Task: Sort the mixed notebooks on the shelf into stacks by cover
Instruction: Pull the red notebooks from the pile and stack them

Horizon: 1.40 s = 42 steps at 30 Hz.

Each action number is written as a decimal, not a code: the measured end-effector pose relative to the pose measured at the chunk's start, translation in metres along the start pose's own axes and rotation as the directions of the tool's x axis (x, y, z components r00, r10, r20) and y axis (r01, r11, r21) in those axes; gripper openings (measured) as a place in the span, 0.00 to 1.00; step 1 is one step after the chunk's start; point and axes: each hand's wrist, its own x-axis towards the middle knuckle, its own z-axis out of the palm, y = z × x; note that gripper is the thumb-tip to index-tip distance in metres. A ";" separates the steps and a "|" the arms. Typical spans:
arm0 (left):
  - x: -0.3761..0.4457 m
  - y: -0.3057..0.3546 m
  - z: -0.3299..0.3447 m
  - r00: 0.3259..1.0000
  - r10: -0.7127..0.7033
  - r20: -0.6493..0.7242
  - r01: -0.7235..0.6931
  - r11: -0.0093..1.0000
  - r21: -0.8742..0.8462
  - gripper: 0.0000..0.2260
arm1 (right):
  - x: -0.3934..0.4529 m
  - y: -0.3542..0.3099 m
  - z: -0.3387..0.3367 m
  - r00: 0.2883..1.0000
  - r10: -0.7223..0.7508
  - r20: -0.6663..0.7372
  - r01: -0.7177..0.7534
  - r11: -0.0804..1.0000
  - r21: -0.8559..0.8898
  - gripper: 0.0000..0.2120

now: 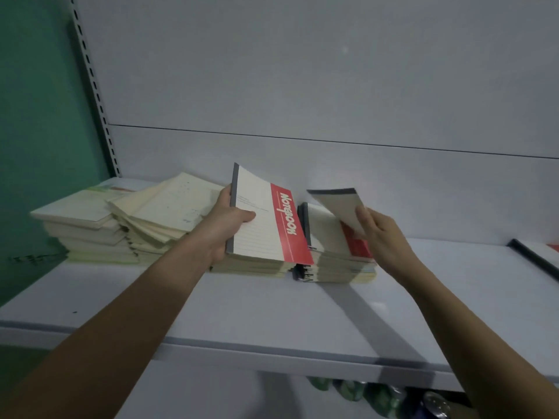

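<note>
**Red-banded notebook lifted at the spine while a second cover is raised**

A red-banded notebook [266, 225] is held tilted above the middle stack [254, 266] on the shelf [272, 316]. It is gripped by the left hand [230, 222] along its grey spine, the thumb laid over the front cover and the other fingers curled behind. At three o'clock from it, a grey-edged notebook [338, 207] is pinched at its lower corner by the fingers [363, 214] of the right hand [384, 237] and raised at an angle over the right stack [341, 261], which touches the middle stack. At nine o'clock, a loosely fanned cream pile [163, 213] is seen beside a squarer pile [81, 228] at the shelf's left end.

The notebooks are judged to be light, thin and flexible; the lifted covers are visibly bowed, so some sagging is to be expected when they are held by one edge. The covers look smooth and may slide against one another. A hold at the bound spine is judged firmest, since the pages are kept together there; a corner pinch is likely to let the book droop or fan open. The fanned pile appears liable to slip if it is nudged.
</note>
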 end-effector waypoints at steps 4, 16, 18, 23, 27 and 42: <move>-0.005 -0.001 0.019 0.996 -0.041 0.079 0.048 0.995 -0.092 0.19 | -0.014 -0.032 0.012 0.989 -0.129 -0.074 0.132 0.990 0.046 0.21; -0.005 -0.005 0.025 0.999 -0.020 0.042 0.024 0.995 -0.098 0.27 | -0.033 -0.035 0.027 0.977 -0.120 0.176 0.131 0.990 -0.048 0.22; -0.006 -0.001 0.019 1.000 0.007 0.009 -0.006 0.995 -0.103 0.26 | -0.021 -0.022 0.023 0.997 -0.045 0.055 0.050 0.994 -0.100 0.20; -0.006 -0.001 0.009 0.998 0.029 -0.057 -0.034 0.995 -0.095 0.26 | -0.010 0.011 0.027 0.951 0.125 0.282 0.057 0.829 -0.557 0.29; -0.009 -0.004 -0.003 0.998 0.032 -0.059 -0.037 0.996 -0.085 0.24 | -0.012 0.019 0.033 0.968 -0.022 0.252 0.201 0.670 -0.715 0.11; -0.020 -0.027 0.014 0.997 -0.014 0.072 0.036 0.950 -0.311 0.18 | -0.082 -0.073 0.063 0.941 -0.260 0.215 0.328 0.852 -0.407 0.22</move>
